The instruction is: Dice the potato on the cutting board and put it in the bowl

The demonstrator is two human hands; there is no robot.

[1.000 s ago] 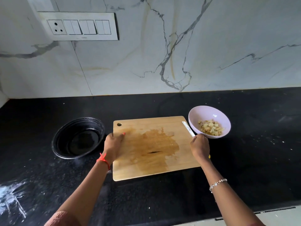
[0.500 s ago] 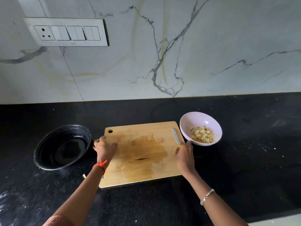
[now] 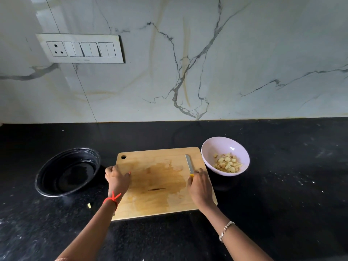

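The right hand (image 3: 199, 187) is curled round the yellow handle of a knife (image 3: 189, 163), and only a sliver of that handle shows above the knuckles. From this grip the blade runs straight away from the person and lies low along the right part of the cutting board (image 3: 160, 200); whether it rests flat on the wood I cannot tell. The diced potato (image 3: 227, 163) sits ahead of the grip and off to its right, heaped in the bottom of a pale pink bowl (image 3: 222, 146). The bowl stands on the black counter (image 3: 282, 176), just beside the board's far right corner and close to the blade tip. No potato shows on the board; between the two hands there is only a wide damp stain (image 3: 162, 178) with a short dark mark in it.

The left hand (image 3: 117, 178) holds the board's left edge, with the thumb lying on top of the wood and the fingers curled at the rim. A red thread (image 3: 112, 199) is tied at that wrist, and a bracelet (image 3: 225, 230) circles the right one. Left of the left hand's grip stands a black bowl (image 3: 56, 189), well apart from the knife. One small pale scrap (image 3: 89, 205) lies on the counter below that bowl, near the left forearm
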